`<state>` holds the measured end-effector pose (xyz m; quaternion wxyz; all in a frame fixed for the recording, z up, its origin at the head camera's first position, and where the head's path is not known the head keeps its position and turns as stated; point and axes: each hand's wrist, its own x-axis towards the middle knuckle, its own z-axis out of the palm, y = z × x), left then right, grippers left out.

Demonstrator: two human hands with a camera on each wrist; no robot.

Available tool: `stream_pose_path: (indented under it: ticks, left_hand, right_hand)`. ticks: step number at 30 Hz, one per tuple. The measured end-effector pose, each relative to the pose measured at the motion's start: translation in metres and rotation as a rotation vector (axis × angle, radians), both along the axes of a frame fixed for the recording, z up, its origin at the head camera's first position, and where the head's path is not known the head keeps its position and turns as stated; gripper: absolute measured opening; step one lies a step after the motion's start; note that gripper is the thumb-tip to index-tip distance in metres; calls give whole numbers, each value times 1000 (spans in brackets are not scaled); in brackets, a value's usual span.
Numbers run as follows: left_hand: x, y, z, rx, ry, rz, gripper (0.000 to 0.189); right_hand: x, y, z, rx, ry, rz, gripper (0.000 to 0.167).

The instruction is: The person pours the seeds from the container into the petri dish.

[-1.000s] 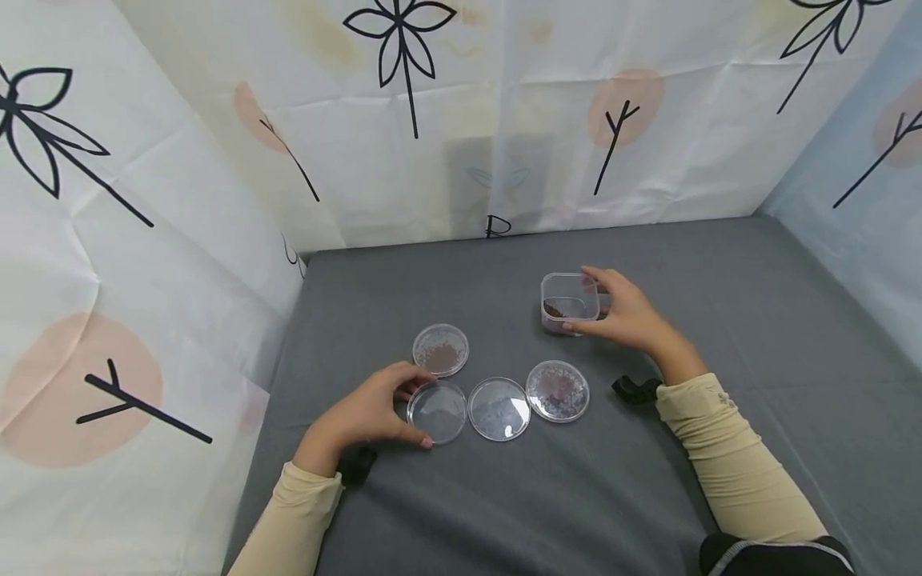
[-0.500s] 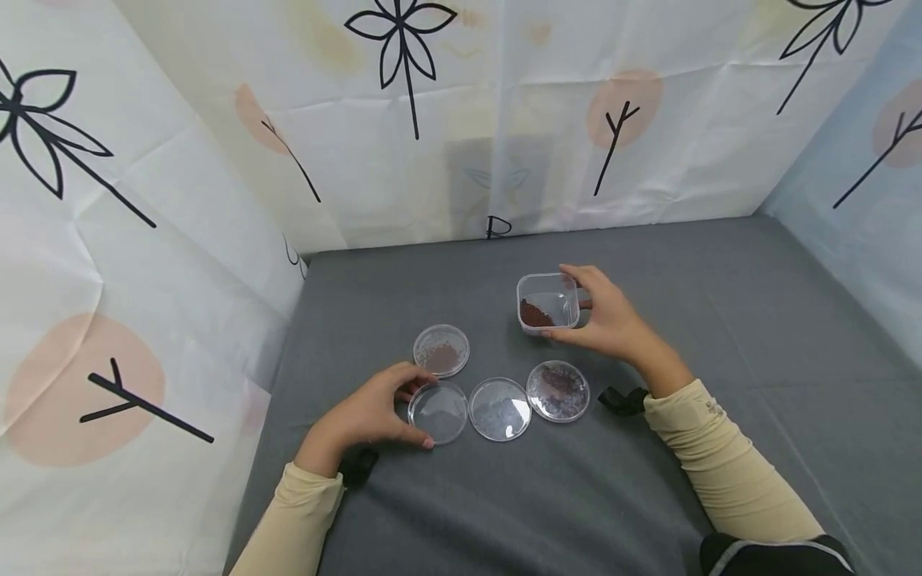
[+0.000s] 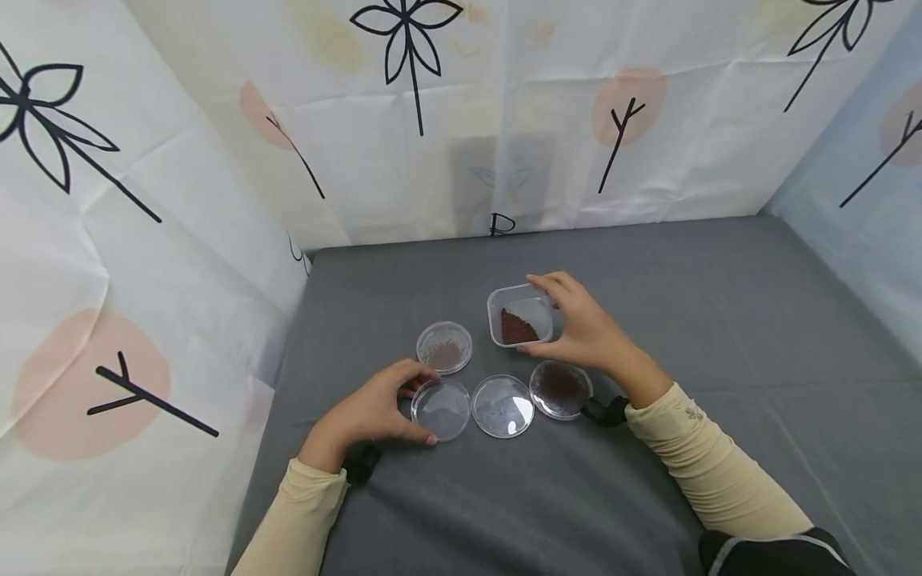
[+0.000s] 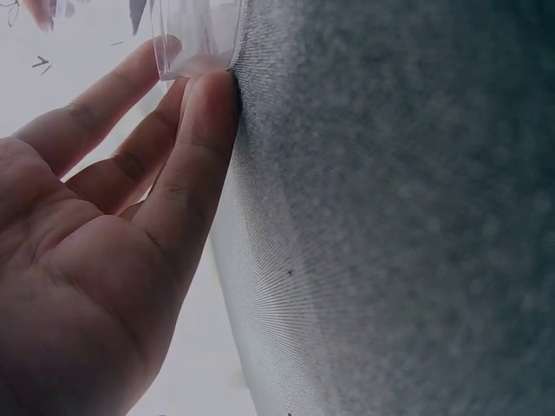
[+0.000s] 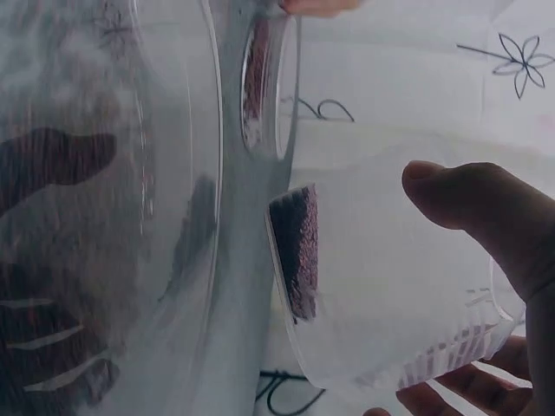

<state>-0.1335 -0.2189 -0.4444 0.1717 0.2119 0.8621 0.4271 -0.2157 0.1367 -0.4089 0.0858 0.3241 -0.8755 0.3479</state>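
Note:
My right hand (image 3: 591,332) grips a clear rounded-square plastic tub (image 3: 529,306) by its right side, thumb toward me and fingers on the far rim. Reddish-brown granules (image 3: 517,330) lie heaped in one lower corner of the tilted tub. In the right wrist view the tub (image 5: 381,269) hangs over the cloth, granules at its low end. My left hand (image 3: 374,412) holds the edge of a clear round petri dish (image 3: 442,410) on the table between thumb and fingers. The left wrist view shows the fingertips right at the wall of that dish (image 4: 198,39).
A second clear petri dish (image 3: 503,406) lies beside the held one. To its right is a dish (image 3: 542,402) with brown specks, partly behind the black wrist camera (image 3: 605,412). Farther back lies another dish (image 3: 428,342) with brown powder. Patterned cloth walls (image 3: 562,176) enclose the grey table (image 3: 691,272).
My right hand has brought the tub left and toward me, tilting it, with the granules now gathered in a corner. The left hand has stayed at its dish.

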Motion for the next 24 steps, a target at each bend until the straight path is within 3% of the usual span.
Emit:
stream_pose_path:
  ticks: [5,15,24]
  left_hand:
    - [-1,1,1,-8,5,0,85]
    - [-2,2,4,-20,-5,3,85]
    - [-2,1,4,-16,-13,0,85]
  right_hand:
    - [7,-10,1,37,71,19,110]
    - [18,-32,-2,121,239,108,100]
    - [29,-53,-6,148,292,190,97]
